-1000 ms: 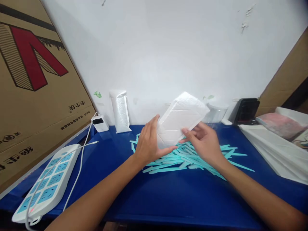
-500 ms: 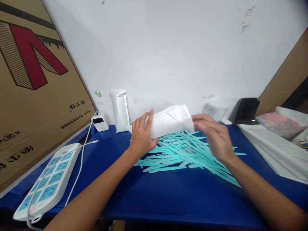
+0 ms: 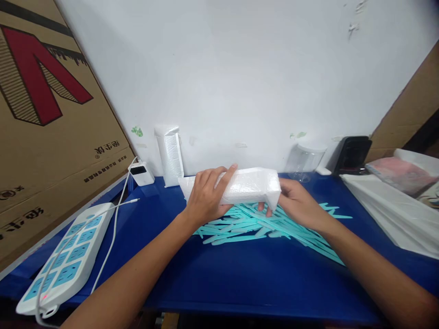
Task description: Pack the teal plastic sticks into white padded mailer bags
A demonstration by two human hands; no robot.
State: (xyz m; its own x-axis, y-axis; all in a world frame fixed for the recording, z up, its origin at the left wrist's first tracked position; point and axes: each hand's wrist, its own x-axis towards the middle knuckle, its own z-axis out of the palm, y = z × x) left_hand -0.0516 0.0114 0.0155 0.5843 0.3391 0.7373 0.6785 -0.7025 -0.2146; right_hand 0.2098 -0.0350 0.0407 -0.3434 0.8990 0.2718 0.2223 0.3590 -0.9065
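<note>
A white bubble mailer (image 3: 245, 185) lies lengthwise above a pile of slim turquoise sticks (image 3: 240, 226) with tapered ends. My left hand (image 3: 209, 194) is wrapped round its left part, thumb underneath and fingers over the top. At the mailer's right end, my right hand (image 3: 297, 203) grips from below and behind; some fingertips show beneath the lower edge, and the rest are hidden by the mailer. Another bubble mailer (image 3: 170, 157) stands upright against the wall, to the left.
On the left of the blue table (image 3: 206, 274) lie a power strip (image 3: 68, 256), a white cable and a small white device (image 3: 141, 173), beside a large cardboard box (image 3: 68, 137). At the right are a clear jar (image 3: 307, 162), a black stand (image 3: 353, 155) and white bags (image 3: 387, 214).
The mailer has come down a little and levelled out. My right hand has moved from beside its right end to under and behind it, closing on it.
</note>
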